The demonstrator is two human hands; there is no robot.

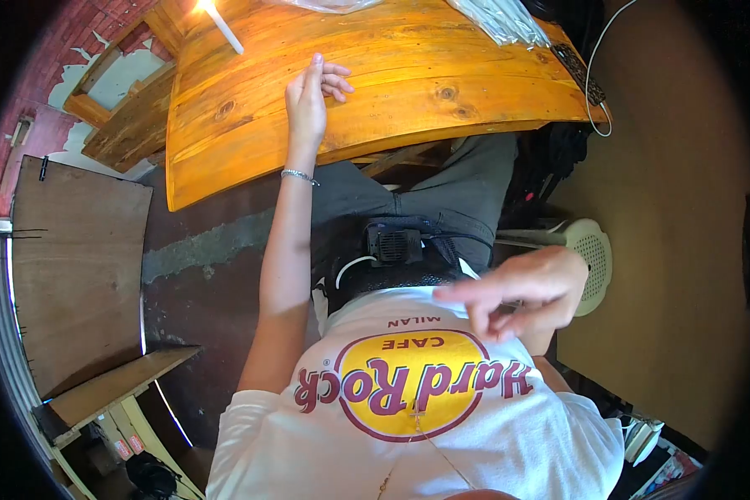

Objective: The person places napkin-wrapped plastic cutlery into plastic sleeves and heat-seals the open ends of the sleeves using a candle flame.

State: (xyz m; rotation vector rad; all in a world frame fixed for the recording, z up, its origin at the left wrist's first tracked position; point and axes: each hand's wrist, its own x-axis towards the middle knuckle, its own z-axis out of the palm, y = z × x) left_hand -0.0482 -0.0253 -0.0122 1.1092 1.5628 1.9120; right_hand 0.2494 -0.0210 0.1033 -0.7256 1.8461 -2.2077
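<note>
A wooden tabletop (408, 58) spreads ahead. Before the white shirt (267, 450), the blurred right hand (537, 292) is empty, index finger stretched apart from curled fingers. Over the tabletop, the empty left hand (312, 96) has loosely bent fingers, near a lit candle (222, 27).

Over the wooden table (375, 117) is the left hand (310, 93); short of it, the right hand (542, 287); at its left side, a lit candle (224, 28).

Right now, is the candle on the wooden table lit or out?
Lit: the candle has a bright flame glowing at its tip, by the picture's top edge.
</note>
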